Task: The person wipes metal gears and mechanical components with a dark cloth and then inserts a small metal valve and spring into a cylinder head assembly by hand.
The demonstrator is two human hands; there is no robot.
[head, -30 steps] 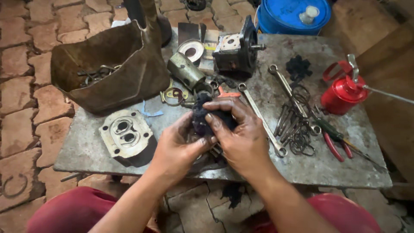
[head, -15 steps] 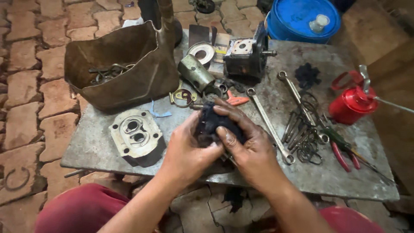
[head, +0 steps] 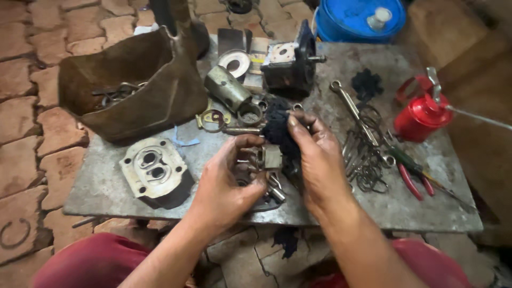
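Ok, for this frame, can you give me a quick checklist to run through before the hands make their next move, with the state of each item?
1. Left hand has hold of the small metal part: ok, fingers wrap it.
2. Right hand holds the dark rag: ok, pressed against the part.
3. Part held above the metal table, not hanging past its edge: ok.
4. Red oil can upright: ok.
5. Loose rings and spanner away from the hands: not ok, they lie close beside the right hand.
6. Part wiped clean: cannot tell, rag and fingers cover it.
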